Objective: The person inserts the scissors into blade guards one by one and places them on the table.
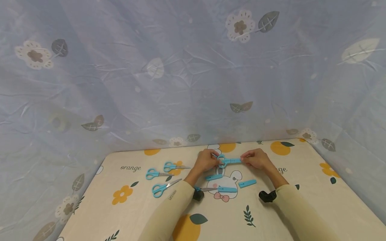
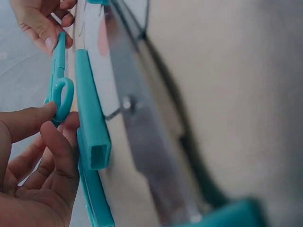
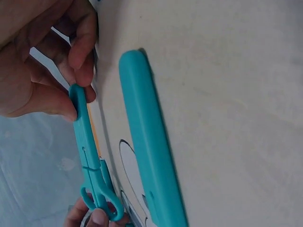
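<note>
My left hand [image 1: 206, 161] pinches the handles of a pair of light-blue scissors [image 1: 221, 162]. A blue blade cover [image 3: 85, 135] sits over the blades, its end meeting the handle part at a thin seam. My right hand [image 1: 256, 159] pinches the cover's far tip between thumb and fingers. The scissors are held level between both hands, and the blades are hidden inside the cover. In the left wrist view, a loose cover [image 2: 92, 113] with a hollow square end lies beside my left fingers. Another loose cover [image 3: 149, 137] lies near my right hand.
To the left lie three uncovered scissors [image 1: 152, 173], [image 1: 176, 167], [image 1: 159, 190]. Another pair of scissors [image 1: 208, 189] lies partly under my left wrist, its tip by a cover [image 1: 227, 189]. A patterned cloth [image 1: 301, 207] covers the table; a grey-blue curtain [image 1: 187, 83] hangs behind.
</note>
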`<state>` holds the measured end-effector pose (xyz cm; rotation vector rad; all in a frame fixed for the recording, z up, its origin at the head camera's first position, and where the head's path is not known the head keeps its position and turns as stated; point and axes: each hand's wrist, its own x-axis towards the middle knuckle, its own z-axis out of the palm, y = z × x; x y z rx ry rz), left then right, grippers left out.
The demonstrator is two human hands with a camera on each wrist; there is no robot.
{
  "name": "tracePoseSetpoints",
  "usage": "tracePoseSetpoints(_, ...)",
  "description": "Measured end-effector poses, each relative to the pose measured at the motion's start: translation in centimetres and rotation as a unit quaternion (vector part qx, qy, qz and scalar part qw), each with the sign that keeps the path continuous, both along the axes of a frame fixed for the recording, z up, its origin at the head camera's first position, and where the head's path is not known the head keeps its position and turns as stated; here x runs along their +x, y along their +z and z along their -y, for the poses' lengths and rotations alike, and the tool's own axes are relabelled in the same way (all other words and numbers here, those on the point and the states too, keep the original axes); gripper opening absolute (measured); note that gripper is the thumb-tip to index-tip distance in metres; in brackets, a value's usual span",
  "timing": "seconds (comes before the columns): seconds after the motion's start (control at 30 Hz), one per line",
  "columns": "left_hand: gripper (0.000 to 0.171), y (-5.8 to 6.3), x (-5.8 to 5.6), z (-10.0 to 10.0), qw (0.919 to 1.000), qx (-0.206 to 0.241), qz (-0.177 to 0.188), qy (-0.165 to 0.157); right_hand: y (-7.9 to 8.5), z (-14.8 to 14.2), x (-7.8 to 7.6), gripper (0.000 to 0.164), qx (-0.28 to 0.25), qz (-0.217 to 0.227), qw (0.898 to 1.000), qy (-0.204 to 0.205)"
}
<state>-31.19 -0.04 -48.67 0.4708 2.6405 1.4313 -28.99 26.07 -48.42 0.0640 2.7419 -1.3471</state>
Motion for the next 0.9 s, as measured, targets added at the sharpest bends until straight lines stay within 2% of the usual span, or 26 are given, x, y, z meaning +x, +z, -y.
tracePoseSetpoints(0.1, 0.026, 0.1, 0.2, -0.1, 0.9995, -0.024, -0.019, 0.001, -0.1, 0.2, 0.0, 0.026, 0.015, -0.013, 1.000, -0.010)
tracePoseSetpoints(0.3, 0.027, 0.5, 0.5, -0.1, 0.9978, -0.059, -0.029, 0.005, 0.1, 0.3, 0.7, 0.024, 0.015, -0.034, 0.999, -0.017)
tracePoseSetpoints(0.47, 0.027, 0.7, 0.5, 0.3, 0.9955, -0.090, -0.029, 0.000, 0.2, 0.2, 1.0, 0.025, 0.018, -0.031, 0.999, -0.023)
tracePoseSetpoints(0.8, 0.022, 0.9, 0.6, 1.8, 0.9960, -0.080, -0.040, -0.003, 0.2, -0.4, 1.9, 0.031, 0.047, -0.031, 0.998, -0.011)
tracePoseSetpoints(0.9, 0.022, 1.0, 0.5, 2.5, 0.9970, -0.071, -0.031, -0.002, 0.3, -0.8, 2.4, 0.031, 0.054, -0.035, 0.998, 0.003)
